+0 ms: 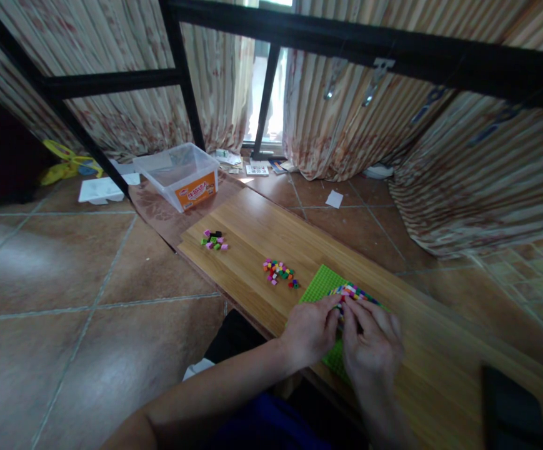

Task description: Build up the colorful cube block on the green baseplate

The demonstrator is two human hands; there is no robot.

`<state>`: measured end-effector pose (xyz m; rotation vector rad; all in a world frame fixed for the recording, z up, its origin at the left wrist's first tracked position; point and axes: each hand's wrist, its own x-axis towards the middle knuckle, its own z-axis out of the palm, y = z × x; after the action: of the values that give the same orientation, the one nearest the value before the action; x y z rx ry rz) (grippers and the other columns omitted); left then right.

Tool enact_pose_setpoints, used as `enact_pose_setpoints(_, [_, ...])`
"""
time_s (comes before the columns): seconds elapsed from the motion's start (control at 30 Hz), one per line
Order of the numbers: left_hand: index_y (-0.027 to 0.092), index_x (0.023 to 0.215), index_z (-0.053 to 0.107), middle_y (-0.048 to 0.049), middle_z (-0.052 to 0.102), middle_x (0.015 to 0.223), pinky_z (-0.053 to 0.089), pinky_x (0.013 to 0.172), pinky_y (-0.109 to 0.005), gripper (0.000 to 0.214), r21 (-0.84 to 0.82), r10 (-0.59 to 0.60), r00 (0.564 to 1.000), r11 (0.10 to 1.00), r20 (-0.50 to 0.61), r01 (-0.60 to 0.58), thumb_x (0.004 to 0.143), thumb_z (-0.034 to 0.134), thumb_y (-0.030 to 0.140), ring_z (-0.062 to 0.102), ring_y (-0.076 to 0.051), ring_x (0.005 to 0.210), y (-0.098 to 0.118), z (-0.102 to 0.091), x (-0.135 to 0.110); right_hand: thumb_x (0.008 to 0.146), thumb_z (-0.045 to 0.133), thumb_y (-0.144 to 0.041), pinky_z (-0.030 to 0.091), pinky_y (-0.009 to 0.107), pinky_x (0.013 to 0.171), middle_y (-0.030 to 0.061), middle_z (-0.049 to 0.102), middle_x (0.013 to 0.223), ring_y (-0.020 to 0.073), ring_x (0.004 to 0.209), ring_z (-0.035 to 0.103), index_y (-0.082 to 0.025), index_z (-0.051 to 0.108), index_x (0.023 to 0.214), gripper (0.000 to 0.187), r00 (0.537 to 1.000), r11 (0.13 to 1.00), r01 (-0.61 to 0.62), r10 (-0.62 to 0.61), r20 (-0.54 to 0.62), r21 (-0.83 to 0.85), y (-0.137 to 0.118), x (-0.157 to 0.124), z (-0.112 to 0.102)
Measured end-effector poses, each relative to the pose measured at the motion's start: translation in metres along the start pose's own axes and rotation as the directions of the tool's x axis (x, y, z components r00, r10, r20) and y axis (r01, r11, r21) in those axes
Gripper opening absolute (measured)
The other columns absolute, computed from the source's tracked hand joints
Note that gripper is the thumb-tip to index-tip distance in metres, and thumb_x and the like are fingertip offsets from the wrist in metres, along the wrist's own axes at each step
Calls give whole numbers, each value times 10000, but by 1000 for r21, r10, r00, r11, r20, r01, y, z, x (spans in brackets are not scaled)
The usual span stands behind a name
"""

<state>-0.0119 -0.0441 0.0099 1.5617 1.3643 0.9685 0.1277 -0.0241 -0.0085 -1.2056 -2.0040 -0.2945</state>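
Observation:
A green studded baseplate (pixel 317 285) lies on the wooden bench, with small multicoloured toy bricks (pixel 353 290) built up in rows on it. Over those bricks, my left hand (pixel 312 330) reaches in from the left, thumb and index finger drawn together. Opposite it, my right hand (pixel 373 337) has its fingers bent and closed, its tips meeting the left fingertips. A spot of red shows between the fingertips, but whatever they pinch is mostly hidden. Both hands cover part of the brick rows and the middle of the baseplate.
Left of the baseplate lies a pile of mixed small bricks (pixel 278 271); farther left is a pile of pink, green and black bricks (pixel 215 240). A clear plastic bin (pixel 177 175) stands beyond the bench (pixel 252 219). A dark flat object (pixel 512 406) rests at right.

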Motion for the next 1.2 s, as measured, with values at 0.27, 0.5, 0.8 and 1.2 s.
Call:
enact_pose_setpoints(0.27, [224,1324,593,-95,741,1012,530,812,-352,407,100,40,999,994,-25,-37,984,377,284,676,-232,815,-6,5,-1,964,541,-254,490,377,811,97,724,912,226,890,632,-164,741,970,219,999,999,-43,43,22,3,-1,2,2])
enact_pose_setpoints(0.5, [209,1307,588,-115,734,1053,534,827,-374,395,100,38,999,994,-22,-35,973,386,266,678,-243,827,-4,6,0,966,532,-239,502,388,841,101,723,937,232,932,637,-158,736,1014,225,1000,1000,-12,12,25,8,3,-1,4])
enact_pose_setpoints(0.8, [206,1282,605,-120,729,1066,520,813,-359,383,94,62,998,994,-11,-60,983,371,259,679,-243,833,-6,7,1,984,479,-298,514,430,911,107,712,1020,243,989,643,-193,722,1086,283,994,999,-36,32,108,35,6,-8,5])
enact_pose_setpoints(1.2, [215,1223,654,-88,724,1036,493,858,-365,337,-106,-43,994,994,-96,33,937,487,275,661,-239,868,-8,1,-1,994,467,-302,538,400,856,123,740,980,225,917,669,-164,746,1019,312,996,998,-59,58,65,13,1,1,5])
